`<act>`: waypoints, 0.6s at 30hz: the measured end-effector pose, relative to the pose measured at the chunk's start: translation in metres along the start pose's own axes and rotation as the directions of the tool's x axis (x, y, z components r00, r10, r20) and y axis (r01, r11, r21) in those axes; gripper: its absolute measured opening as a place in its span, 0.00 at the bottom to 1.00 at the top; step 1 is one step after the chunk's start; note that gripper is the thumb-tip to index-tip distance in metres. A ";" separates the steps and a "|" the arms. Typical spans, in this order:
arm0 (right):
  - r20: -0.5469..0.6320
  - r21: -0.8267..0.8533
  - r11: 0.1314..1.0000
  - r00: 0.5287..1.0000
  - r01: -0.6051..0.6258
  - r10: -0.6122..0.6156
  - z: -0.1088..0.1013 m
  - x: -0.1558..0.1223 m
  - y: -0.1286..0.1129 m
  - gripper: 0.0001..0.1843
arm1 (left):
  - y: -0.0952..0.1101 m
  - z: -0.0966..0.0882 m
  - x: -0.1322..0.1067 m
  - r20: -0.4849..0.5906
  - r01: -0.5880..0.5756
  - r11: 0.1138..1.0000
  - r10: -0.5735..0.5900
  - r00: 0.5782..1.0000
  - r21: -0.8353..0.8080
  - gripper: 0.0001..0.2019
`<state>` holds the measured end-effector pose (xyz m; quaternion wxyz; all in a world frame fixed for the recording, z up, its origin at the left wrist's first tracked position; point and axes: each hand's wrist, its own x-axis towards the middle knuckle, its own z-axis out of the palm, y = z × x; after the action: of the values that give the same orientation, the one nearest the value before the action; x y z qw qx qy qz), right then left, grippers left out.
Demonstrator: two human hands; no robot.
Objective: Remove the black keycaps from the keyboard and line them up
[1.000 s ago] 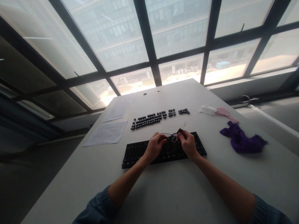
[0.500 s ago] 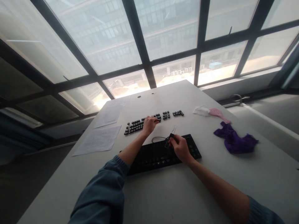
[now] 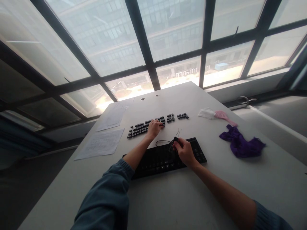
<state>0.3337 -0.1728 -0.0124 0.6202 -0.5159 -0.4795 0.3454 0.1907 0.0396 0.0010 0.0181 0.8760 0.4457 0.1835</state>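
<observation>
Over the right end of a long block of black keycaps (image 3: 140, 129), my left hand (image 3: 153, 128) bends down with its fingertips closed around a small dark keycap (image 3: 162, 125). A wire keycap puller (image 3: 176, 139) with a black handle is pinched in my right hand (image 3: 184, 150), its thin wire prongs pointing up and away. Below both hands lies a black keyboard (image 3: 155, 166), partly covered by my left forearm and right hand. Its thin cable (image 3: 163, 141) loops out at the back edge.
Smaller keycap groups (image 3: 170, 118) sit to the right of the long block, on the white table (image 3: 211, 188). Printed sheets (image 3: 100, 143) lie at the left. On the right are a purple cloth (image 3: 244, 143), a pink hairbrush (image 3: 224, 117) and crumpled white plastic (image 3: 206, 113).
My left hand has shifted very slightly to the right over the keycaps. My right hand stays almost where it was with the puller.
</observation>
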 end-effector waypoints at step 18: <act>-0.047 -0.002 0.998 0.997 0.068 -0.068 -0.036 0.002 -0.003 0.13 | 0.099 -0.055 -0.156 0.034 -0.131 0.917 0.155 0.987 -0.378 0.08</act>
<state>0.3682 -0.1822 -0.0096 0.6426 -0.5074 -0.4819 0.3120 0.1651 -0.1504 0.0238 0.1854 0.8920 0.3365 0.2382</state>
